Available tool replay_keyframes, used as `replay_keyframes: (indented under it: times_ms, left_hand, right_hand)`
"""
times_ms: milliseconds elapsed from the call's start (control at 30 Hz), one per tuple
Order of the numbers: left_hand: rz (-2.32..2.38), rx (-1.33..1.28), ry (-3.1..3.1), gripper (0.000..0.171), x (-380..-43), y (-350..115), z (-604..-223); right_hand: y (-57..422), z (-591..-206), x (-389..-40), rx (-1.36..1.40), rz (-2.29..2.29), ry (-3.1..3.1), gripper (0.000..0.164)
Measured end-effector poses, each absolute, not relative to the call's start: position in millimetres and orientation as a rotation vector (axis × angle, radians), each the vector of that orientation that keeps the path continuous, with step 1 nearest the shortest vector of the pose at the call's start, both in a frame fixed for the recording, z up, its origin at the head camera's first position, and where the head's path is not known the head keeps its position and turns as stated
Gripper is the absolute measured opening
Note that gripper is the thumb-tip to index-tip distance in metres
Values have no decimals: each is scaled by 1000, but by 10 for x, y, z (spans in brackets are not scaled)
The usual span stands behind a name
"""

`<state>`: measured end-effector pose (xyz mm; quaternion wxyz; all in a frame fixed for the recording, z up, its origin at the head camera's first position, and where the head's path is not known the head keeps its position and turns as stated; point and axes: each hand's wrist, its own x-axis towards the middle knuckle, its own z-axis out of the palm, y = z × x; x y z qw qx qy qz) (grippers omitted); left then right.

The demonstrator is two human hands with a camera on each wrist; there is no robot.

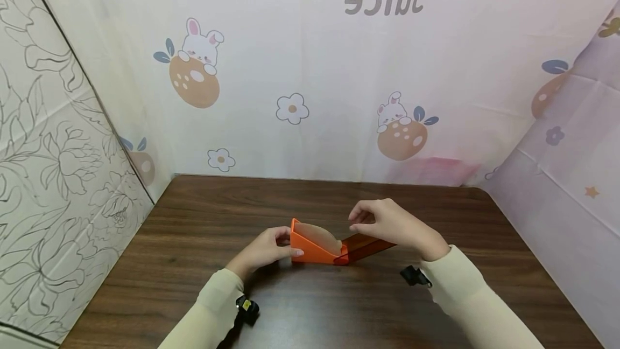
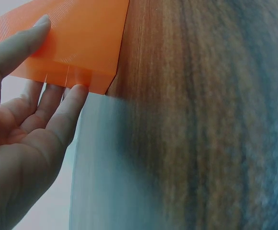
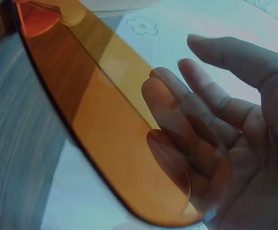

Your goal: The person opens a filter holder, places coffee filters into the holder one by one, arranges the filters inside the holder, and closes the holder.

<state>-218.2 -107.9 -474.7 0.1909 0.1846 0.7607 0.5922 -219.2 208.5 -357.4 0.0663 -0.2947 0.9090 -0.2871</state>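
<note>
An orange coffee filter holder (image 1: 310, 249) sits on the dark wood table, its tall end to the left. Tan paper filters (image 1: 319, 234) stand inside it, their rounded tops showing. From its low right end a see-through amber lid (image 1: 370, 246) swings out to the right. My left hand (image 1: 263, 249) grips the tall end, thumb on the near side; the left wrist view shows fingertips at the box's edge. My right hand (image 1: 389, 222) is over the lid, fingers loosely bent and holding nothing. In the right wrist view, several fingers show through the lid (image 3: 105, 139); contact is unclear.
The wood-grain table (image 1: 203, 203) runs back to a printed cloth (image 1: 300, 58) with rabbits and flowers. A flower-line panel (image 1: 58, 149) borders the left side, and another cloth (image 1: 571, 149) the right. Small black devices (image 1: 248, 308) are strapped at both wrists.
</note>
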Motion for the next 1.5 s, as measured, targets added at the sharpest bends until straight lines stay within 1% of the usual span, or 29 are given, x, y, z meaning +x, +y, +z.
replay_keyframes:
  times_ms: [133,367,500,967,1300,1500]
  left_hand:
    - [1667,520,2135,34,-2185,-1082,-4749]
    - [1646,505,2139,34,-2189,-1087,-4754]
    - [1648,494,2135,35,-2188,-1091,-4749]
    - [1649,495,2142,34,-2192,-1093,-4750]
    - [1659,501,2143,34,-2174,-1091,-4736]
    - [1646,503,2148,34,-2175,-1090,-4747]
  right_hand:
    - [2182,-3551,-2158,-875,-870,2717,19]
    - [2348,-3538,-2086,-802,-836,2730,41]
    - [2399,-3542,-2060,-784,-813,2763,47]
    - [2573,-3549,-2020,-799,-809,2796,47]
    - [2720,-3567,-1974,-808,-812,2778,53]
    - [2781,-3588,-1958,-801,-811,2773,53]
